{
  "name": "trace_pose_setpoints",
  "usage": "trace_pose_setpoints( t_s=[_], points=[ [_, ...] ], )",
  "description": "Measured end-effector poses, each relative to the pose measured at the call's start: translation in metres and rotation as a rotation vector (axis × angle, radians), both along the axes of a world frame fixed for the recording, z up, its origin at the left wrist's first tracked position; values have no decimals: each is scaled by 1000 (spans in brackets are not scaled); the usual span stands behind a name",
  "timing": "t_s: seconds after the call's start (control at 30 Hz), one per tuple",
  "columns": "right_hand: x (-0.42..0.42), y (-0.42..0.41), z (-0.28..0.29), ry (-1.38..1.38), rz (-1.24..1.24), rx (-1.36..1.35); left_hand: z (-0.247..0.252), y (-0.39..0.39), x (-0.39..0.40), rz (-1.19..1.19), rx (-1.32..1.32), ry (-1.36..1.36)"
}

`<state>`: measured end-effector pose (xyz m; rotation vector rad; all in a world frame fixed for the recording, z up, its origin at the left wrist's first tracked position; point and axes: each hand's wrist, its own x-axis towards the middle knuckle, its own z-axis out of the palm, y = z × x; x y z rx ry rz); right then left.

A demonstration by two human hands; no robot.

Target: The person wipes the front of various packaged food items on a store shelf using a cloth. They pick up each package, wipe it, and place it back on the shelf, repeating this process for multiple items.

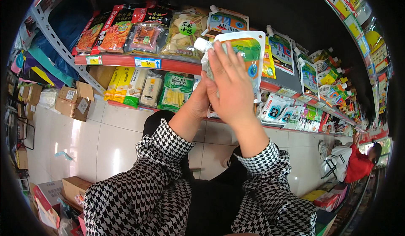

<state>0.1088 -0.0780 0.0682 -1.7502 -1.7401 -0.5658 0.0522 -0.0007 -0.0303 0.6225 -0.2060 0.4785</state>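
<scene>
A white spouted pouch (253, 52) with a green and yellow print is held up in front of the upper shelf, its white screw cap (201, 45) pointing left. My left hand (198, 99) grips the pouch by its lower left side; most of those fingers are hidden behind it and behind my other hand. Across the front of the pouch lies my right hand (232, 85), palm flat and fingers stretched out, slightly apart. Right behind stands another spouted pouch (228, 21) with a blue and orange print, next to a clear bag of sliced vegetables (186, 35).
Red-edged shelves hold hotpot seasoning packs (114, 30), more sauce pouches (281, 51) and noodle packs (150, 89). A slotted metal upright (66, 51) borders the left. Cardboard boxes (74, 101) sit on the tiled floor (120, 141). At far right a person in red (359, 163) sits on a folding stool.
</scene>
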Motion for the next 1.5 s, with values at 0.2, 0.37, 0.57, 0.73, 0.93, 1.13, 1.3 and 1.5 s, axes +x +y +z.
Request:
trace_pose_setpoints(
  t_s=[0.2,0.37,0.57,0.73,0.93,1.13,1.3,1.5],
  points=[
    [51,16,24,-92,-54,63,21,-3,-14,-103,-13,47],
    [78,3,23,112,-162,23,27,-4,-9,-129,-111,-1],
    [79,-15,6,836,-80,84,27,-1,-14,-100,-119,42],
    [72,-38,0,1559,68,254,21,0,-13,-104,-84,32],
    [72,-62,-15,1734,190,192,16,6,-9,-50,-104,68],
    [81,-66,-35,1715,202,376,15,4,-4,-100,-134,172],
    [85,-69,-40,1712,152,489,14,0,2,-119,-123,295],
    [87,-80,-24,1705,222,648,18,-7,12,36,173,497]
  ],
)
